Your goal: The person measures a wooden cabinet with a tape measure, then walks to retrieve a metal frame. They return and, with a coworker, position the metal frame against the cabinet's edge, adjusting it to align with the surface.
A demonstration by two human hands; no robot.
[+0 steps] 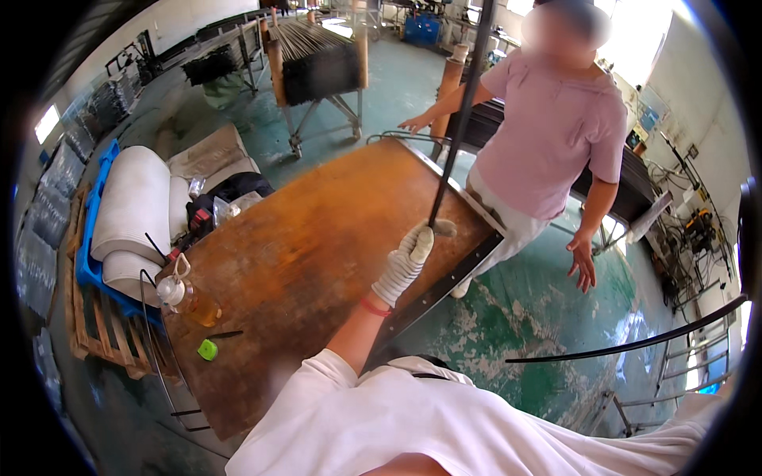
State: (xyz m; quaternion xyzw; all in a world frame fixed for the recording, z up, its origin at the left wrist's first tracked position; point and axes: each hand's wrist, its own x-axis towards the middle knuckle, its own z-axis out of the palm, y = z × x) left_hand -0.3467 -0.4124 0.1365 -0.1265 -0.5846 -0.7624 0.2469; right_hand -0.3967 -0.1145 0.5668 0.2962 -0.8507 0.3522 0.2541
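My left hand (406, 260), in a white knit glove with a red band at the wrist, is closed round the lower end of a long thin black rod (459, 119). The rod rises steeply past the top of the view. Beneath the hand lies a worn brown tabletop (309, 230), near its metal-edged right side. Off to my right a second long black piece (627, 347) reaches in from the edge, bent in the picture; what holds it is hidden. My right sleeve (675, 428) runs out at the lower right, and the right hand is out of sight.
A person in a pink shirt (548, 135) stands across the table's right edge. On the table are a drink bottle (190, 301) and a green tape measure (208, 350). White rolls (131, 206) sit left; a cart of black rods (321, 67) stands behind.
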